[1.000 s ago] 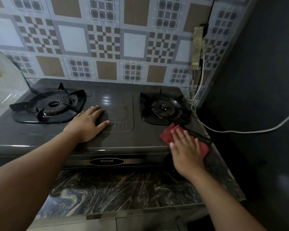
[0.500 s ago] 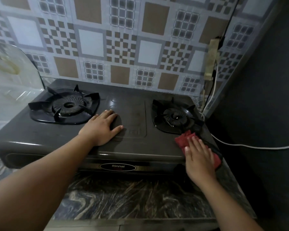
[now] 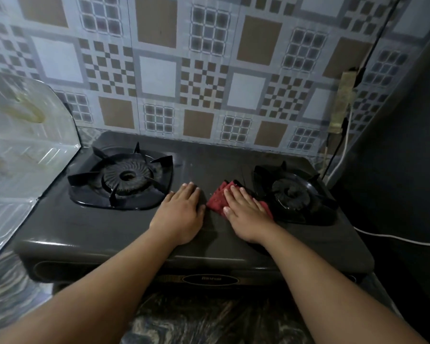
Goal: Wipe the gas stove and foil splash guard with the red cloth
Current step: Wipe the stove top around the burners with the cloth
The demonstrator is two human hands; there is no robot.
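Standing at far left, the foil splash guard borders the gas stove on the counter. Between the burners, the left hand lies flat, grip open, while the right hand presses straight fingers on the red cloth.

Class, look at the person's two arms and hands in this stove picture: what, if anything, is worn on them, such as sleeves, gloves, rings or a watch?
Both forearms are bare from the bottom edge of the picture to the wrists: no sleeves show. The left hand and the right hand wear no gloves. No ring, watch or bracelet can be seen on either. The fingernails look short and unpainted, though the picture is slightly blurred.
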